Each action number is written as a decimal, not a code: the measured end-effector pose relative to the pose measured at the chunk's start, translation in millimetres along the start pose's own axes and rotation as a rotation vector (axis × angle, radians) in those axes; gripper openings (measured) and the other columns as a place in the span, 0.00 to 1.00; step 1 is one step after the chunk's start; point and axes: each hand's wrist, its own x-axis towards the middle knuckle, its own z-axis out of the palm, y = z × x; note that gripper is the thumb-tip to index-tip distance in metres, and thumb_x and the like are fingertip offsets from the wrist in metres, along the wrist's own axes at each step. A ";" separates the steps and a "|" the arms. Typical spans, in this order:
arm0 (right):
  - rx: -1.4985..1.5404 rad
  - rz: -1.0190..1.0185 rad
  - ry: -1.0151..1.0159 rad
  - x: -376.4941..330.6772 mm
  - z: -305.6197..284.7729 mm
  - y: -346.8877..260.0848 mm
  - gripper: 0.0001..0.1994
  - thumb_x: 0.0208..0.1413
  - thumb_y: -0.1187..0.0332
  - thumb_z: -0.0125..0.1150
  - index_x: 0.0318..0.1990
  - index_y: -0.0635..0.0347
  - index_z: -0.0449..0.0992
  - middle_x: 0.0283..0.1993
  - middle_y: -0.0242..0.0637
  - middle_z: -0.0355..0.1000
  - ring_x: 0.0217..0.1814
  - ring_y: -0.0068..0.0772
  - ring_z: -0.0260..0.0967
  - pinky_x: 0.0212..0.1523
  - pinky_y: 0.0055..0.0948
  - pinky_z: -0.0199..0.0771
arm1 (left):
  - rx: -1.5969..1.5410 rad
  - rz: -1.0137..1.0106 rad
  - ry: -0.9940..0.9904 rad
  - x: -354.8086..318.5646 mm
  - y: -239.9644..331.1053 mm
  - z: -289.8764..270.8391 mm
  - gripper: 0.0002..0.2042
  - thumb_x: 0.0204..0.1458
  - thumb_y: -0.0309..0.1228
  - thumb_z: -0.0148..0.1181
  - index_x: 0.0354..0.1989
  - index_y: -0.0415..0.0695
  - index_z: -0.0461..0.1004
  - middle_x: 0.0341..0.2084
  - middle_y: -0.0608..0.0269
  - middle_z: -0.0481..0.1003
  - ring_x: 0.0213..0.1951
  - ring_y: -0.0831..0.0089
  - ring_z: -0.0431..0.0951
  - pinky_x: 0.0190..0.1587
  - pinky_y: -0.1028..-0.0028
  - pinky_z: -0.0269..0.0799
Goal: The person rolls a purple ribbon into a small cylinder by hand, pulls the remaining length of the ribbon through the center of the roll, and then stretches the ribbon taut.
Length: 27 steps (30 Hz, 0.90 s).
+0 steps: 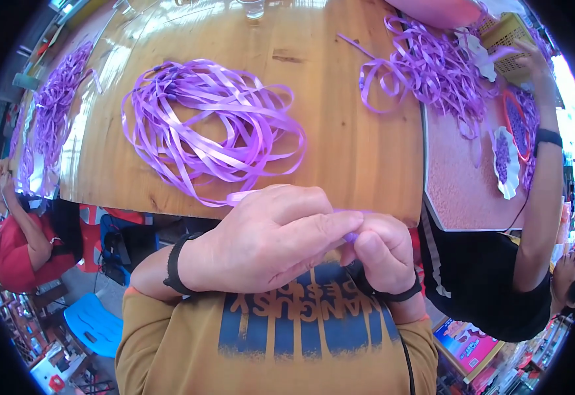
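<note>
Two hands meet just below the near edge of the tabletop (340,151). The left hand (268,240) has its fingers (320,227) curled over and closed, and the right hand (383,253) pinches with thumb and fingertip. Between them sits a small purple bead (351,236), with the end of a thin purple ribbon (245,195) running into the grip. The bead is tiny and smooth, so it looks easy to drop; a tight pinch at its sides seems best. The ribbon looks light, soft and a bit slippery, so holding it close to its tip should keep it from flopping.

That ribbon leads up to a big loose pile of purple ribbons (208,125) lying on the wood. More ribbons (426,66) lie to the right, near another person's arm (541,191) and white dishes of beads (505,158). A third heap (54,105) lies far left, beside a person in red (14,243).
</note>
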 end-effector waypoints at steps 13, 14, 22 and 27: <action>0.040 0.001 -0.058 -1.4 -0.8 9.1 0.20 0.62 0.60 0.42 0.21 0.62 0.66 0.20 0.32 0.63 0.24 0.27 0.60 0.28 0.24 0.61 | -0.246 -0.190 0.016 -0.1 -2.8 -1.9 0.09 0.42 0.20 0.62 0.33 0.42 0.74 0.22 0.63 0.71 0.24 0.69 0.71 0.26 0.74 0.65; 0.062 0.025 -0.065 -1.6 -0.5 8.7 0.20 0.62 0.60 0.42 0.21 0.62 0.66 0.20 0.32 0.63 0.23 0.26 0.60 0.28 0.24 0.60 | -0.247 -0.192 0.016 -0.4 -3.2 -1.7 0.09 0.42 0.20 0.62 0.33 0.42 0.74 0.22 0.63 0.71 0.24 0.69 0.71 0.26 0.74 0.65; 0.178 0.120 -0.207 0.5 -3.2 6.2 0.21 0.63 0.58 0.41 0.21 0.62 0.65 0.19 0.30 0.62 0.22 0.22 0.58 0.25 0.23 0.58 | -0.177 -0.001 -0.093 1.8 -4.4 -6.4 0.10 0.38 0.17 0.61 0.31 0.41 0.73 0.18 0.63 0.69 0.19 0.68 0.69 0.20 0.73 0.62; 0.265 0.246 -0.142 1.2 1.6 1.5 0.22 0.59 0.55 0.44 0.18 0.62 0.67 0.18 0.32 0.64 0.22 0.23 0.59 0.25 0.22 0.57 | -0.159 0.079 -0.050 -1.2 -9.0 -1.9 0.09 0.39 0.18 0.61 0.31 0.40 0.73 0.18 0.63 0.69 0.19 0.68 0.69 0.20 0.73 0.63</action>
